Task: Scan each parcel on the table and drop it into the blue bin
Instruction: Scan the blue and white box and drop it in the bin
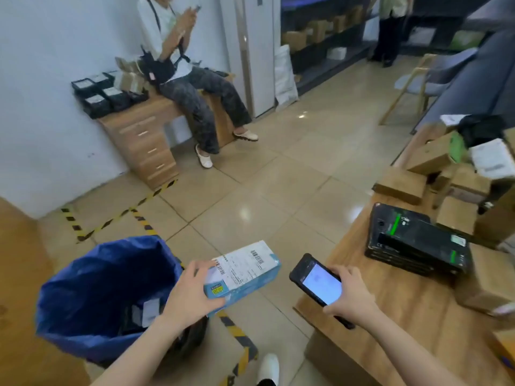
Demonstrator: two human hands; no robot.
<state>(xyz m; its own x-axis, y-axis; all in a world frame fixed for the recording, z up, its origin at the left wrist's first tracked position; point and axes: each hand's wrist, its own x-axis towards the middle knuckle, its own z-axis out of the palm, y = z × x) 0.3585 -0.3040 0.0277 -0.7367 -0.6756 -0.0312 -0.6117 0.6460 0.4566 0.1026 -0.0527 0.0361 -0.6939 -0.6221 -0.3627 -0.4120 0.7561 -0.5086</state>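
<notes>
The left hand grips the near end of a light blue parcel, the thumb curled over the top and the fingers wrapped under the near edge. The forearm reaches forward from the lower left. The parcel is held in the air, its white label with barcodes facing up, and its far end points away to the right. It is just beside the blue bin, at the bin's right rim, not inside it.

The right hand holds a black handheld scanner (the screen is lit), fingers curled around its near end, its top end pointing to the parcel. The two are near but apart.

On the wooden table at the right lie black parcels in a stack and several brown cardboard boxes.
</notes>
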